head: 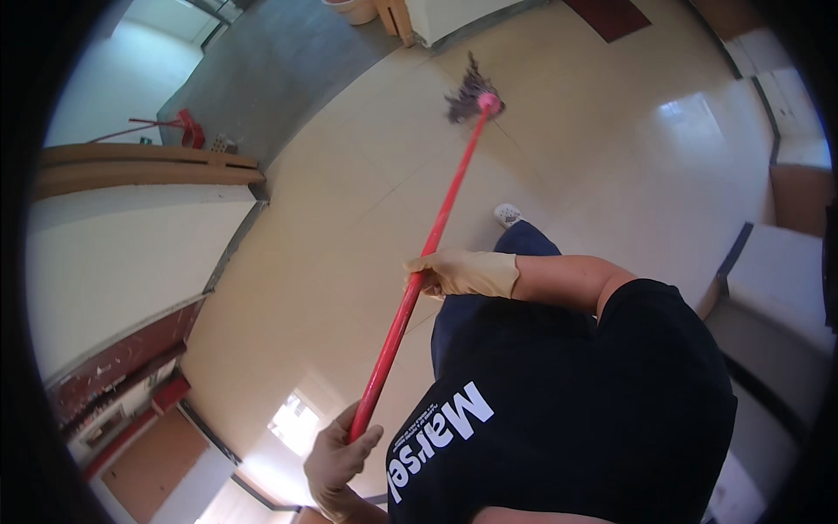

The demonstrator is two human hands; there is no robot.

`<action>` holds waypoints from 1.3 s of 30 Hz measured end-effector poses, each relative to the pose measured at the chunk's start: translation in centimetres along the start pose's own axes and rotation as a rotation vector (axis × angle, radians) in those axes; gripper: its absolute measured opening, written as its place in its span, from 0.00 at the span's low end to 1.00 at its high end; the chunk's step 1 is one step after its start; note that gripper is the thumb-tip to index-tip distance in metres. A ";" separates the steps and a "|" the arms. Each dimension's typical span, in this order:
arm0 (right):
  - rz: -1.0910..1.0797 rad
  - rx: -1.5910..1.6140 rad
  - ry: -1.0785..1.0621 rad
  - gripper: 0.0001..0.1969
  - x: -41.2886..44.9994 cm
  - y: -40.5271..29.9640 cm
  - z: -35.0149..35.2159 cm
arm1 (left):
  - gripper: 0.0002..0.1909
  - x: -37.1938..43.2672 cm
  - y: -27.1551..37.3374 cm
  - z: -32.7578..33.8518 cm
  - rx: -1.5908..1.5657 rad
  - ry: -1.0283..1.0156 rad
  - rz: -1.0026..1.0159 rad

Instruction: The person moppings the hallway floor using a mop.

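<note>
Both my hands wear pale rubber gloves and hold a mop with a red handle (452, 190). My left hand (340, 449), low in the view, grips the top end of the handle. Farther down the shaft, my right hand (458, 272) is wrapped around it in front of my body. The handle slants away to a pink mop socket (488, 102). Dark grey-purple mop strands (470, 98) fan out on the glossy beige floor (340, 216), slightly blurred. A white clog (507, 215) on one of my feet stands to the right of the handle.
A grey floor (288, 72) begins beyond the curved edge at upper left, with a red tool (190, 128) and a perforated brick (224, 144). White wall (131, 242) borders the left. A dark red mat (609, 18) and a pale tub (353, 10) lie at the far side.
</note>
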State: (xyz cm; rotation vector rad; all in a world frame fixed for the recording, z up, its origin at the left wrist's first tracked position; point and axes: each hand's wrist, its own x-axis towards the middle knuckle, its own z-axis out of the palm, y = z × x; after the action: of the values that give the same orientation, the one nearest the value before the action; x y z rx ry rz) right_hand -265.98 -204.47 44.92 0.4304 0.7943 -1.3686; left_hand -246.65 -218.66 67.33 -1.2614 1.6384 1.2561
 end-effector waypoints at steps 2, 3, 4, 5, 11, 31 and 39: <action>-0.022 0.102 0.127 0.03 0.2 1.5 0.1 | 0.22 1.1 0.6 -2.8 0.187 -0.033 0.029; -0.022 0.197 0.248 0.03 0.6 2.1 -0.6 | 0.21 2.1 2.0 -3.3 0.429 -0.034 0.120; -0.011 0.250 0.294 0.04 2.2 2.8 -2.7 | 0.20 3.6 2.9 -3.5 0.521 -0.068 0.225; 0.026 0.323 0.346 0.04 2.6 2.9 -4.1 | 0.20 5.6 3.5 -3.3 0.609 -0.105 0.324; 0.080 0.492 0.426 0.05 8.1 4.5 -13.9 | 0.15 14.0 6.6 0.1 0.952 -0.063 0.610; -0.197 0.126 0.161 0.02 36.5 -19.9 20.9 | 0.17 16.3 14.1 -25.1 0.796 0.617 0.407; -0.247 0.253 -0.158 0.03 32.9 -20.6 35.2 | 0.22 8.5 12.3 -36.8 0.751 0.583 0.481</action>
State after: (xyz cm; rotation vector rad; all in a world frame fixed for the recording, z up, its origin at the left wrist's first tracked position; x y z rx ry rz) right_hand -276.99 -255.51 48.61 0.4245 0.5584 -1.7212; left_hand -259.89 -255.69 73.10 -0.7957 2.6108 0.3852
